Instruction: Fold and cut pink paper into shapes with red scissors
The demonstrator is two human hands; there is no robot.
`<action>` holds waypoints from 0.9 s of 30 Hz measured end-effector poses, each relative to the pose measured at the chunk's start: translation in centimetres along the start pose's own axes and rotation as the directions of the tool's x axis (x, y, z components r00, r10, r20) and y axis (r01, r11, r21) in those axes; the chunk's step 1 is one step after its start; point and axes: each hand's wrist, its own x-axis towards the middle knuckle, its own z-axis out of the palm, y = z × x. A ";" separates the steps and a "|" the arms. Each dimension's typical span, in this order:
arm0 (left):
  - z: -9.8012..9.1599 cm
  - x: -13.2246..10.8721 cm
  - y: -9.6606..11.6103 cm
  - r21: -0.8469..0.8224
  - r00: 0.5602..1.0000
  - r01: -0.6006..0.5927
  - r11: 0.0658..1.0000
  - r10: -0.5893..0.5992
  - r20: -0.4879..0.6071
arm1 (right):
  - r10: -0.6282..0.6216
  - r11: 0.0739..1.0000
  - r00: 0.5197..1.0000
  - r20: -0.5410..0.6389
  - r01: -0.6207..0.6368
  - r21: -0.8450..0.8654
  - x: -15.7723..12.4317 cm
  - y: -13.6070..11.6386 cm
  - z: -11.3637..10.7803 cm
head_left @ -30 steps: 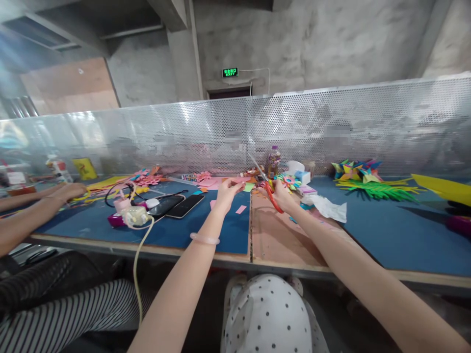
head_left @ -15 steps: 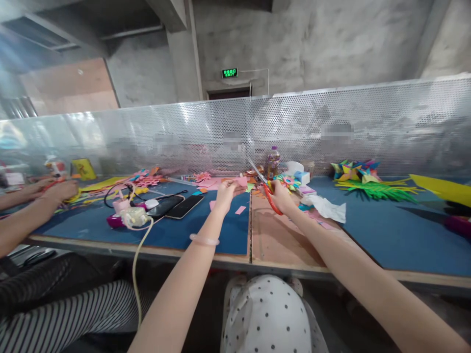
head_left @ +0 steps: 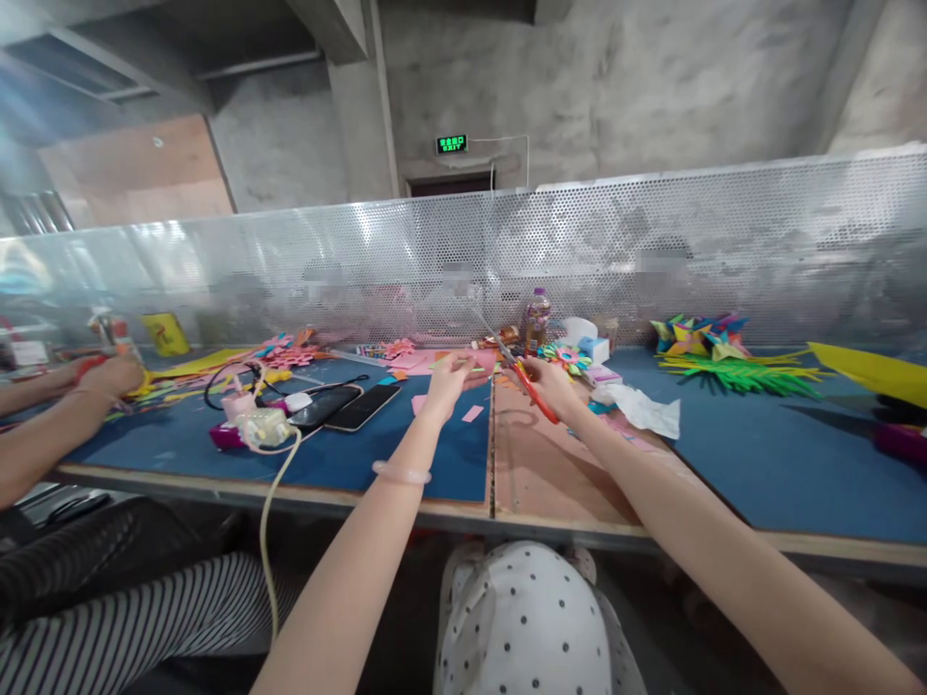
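The orange-handled scissors (head_left: pixel 534 394) stand just above the tabletop at the centre, blades aimed toward 11 o'clock. The right hand (head_left: pixel 551 380) is wrapped around their handles. At 9 o'clock from them, the left hand (head_left: pixel 447 382) pinches a piece of pink paper (head_left: pixel 484 362) in its fingertips, near the blades. A small pink strip (head_left: pixel 473 414) lies at 8 o'clock. Farther out, a purple-capped bottle (head_left: pixel 537 319) stands near 12 o'clock, a crumpled white sheet (head_left: pixel 650 410) lies between 3 and 4, and a phone (head_left: pixel 364 407) between 8 and 9.
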 end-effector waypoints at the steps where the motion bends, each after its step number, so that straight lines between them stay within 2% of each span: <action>1: 0.0 0.0 0.1 0.031 1.000 -0.005 1.000 0.006 -0.027 | 0.023 0.999 0.998 0.059 -0.025 0.027 0.1 0.1 -0.3; 5: -0.3 0.0 0.5 0.143 0.988 -0.022 0.989 0.043 -0.146 | 0.138 0.976 0.952 0.275 -0.179 0.127 0.6 0.8 -1.4; 10: -0.4 0.1 0.3 0.092 0.985 -0.002 0.996 0.018 -0.172 | 0.158 0.963 0.904 0.396 -0.230 0.142 0.9 1.5 -2.2; 14: -0.6 0.4 -0.2 0.033 0.988 0.005 0.999 0.001 -0.156 | 0.139 0.965 0.895 0.424 -0.218 0.144 0.6 1.6 -2.0; 21: -0.6 0.5 -0.3 0.047 0.983 0.008 0.999 0.000 -0.185 | 0.135 0.964 0.894 0.428 -0.218 0.151 0.3 1.7 -1.7; 27: -0.4 0.2 0.1 0.107 0.988 0.031 0.994 -0.015 -0.152 | 0.136 0.944 0.863 0.486 -0.262 0.201 0.5 2.1 -1.7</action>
